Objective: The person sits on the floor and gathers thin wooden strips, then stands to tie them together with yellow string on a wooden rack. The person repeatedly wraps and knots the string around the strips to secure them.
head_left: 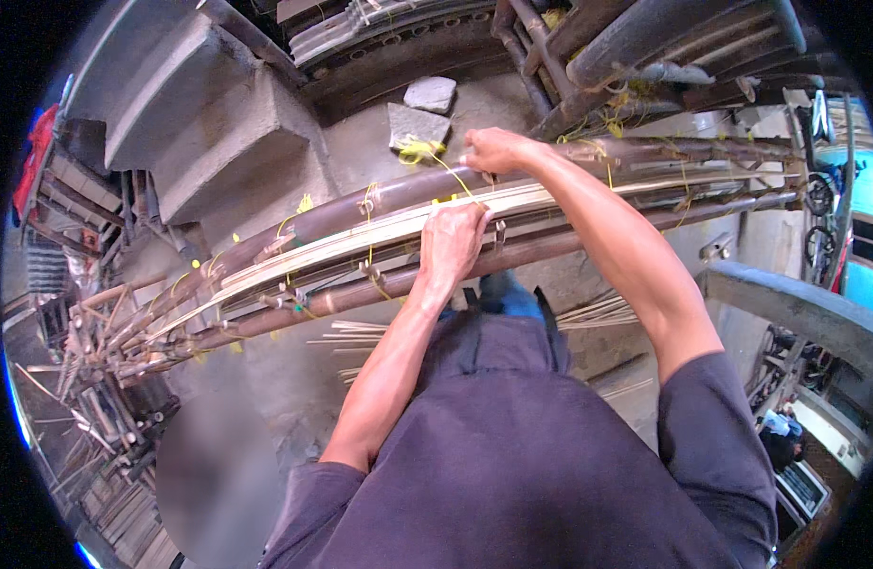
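Observation:
Long pale bamboo strips (pixel 361 232) lie in a bundle between dark bamboo poles (pixel 332 220) that stretch across in front of me. My left hand (pixel 453 242) is closed in a fist over the strips, at the end of a taut yellow cord (pixel 462 183). That cord passes over the far pole toward a loose yellow tangle. My right hand (pixel 503 152) reaches across to the far side of the same pole, its fingers curled; what they hold, if anything, is hidden. Several yellow ties and short pegs sit along the poles.
Two flat stones (pixel 419 123) lie on the floor beyond the poles. Concrete steps (pixel 247 133) rise at the far left. Thick bamboo poles (pixel 636 47) are stacked at the far right. A concrete beam (pixel 797 294) stands at right, and loose strips (pixel 598 311) lie near my legs.

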The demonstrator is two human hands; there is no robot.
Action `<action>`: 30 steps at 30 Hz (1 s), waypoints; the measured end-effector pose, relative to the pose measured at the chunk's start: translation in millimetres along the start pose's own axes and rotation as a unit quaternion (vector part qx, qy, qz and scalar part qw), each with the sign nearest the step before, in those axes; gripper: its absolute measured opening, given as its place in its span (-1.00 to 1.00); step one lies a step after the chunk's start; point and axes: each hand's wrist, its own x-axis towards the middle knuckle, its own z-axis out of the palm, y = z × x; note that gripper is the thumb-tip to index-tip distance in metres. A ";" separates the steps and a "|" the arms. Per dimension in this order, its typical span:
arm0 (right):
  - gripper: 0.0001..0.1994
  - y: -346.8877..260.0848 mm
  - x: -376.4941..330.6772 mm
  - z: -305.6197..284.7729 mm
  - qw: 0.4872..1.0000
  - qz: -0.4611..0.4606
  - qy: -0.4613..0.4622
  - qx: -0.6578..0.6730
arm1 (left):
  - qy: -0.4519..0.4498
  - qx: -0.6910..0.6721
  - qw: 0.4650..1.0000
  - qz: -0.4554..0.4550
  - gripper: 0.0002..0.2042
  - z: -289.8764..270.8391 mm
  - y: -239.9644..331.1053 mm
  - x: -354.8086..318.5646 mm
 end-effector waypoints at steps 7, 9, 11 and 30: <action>-0.87 -86.0 -147.5 82.8 0.845 -0.225 0.110 0.473 | -0.010 0.019 0.999 -0.042 -0.83 -0.8 -23.2 -13.1; -0.83 -64.2 -126.4 152.6 0.957 -0.143 0.011 0.254 | -0.051 -0.149 0.981 -0.114 -0.79 -14.7 -5.2 -3.9; -0.80 -78.4 -105.9 168.2 0.967 -0.176 0.002 0.185 | -0.035 -0.465 0.862 -0.199 -0.77 -22.7 4.0 24.4; -0.64 -192.7 -71.6 274.1 0.666 0.096 0.107 0.732 | -0.056 -0.138 0.989 0.010 -0.60 -146.7 -156.0 38.4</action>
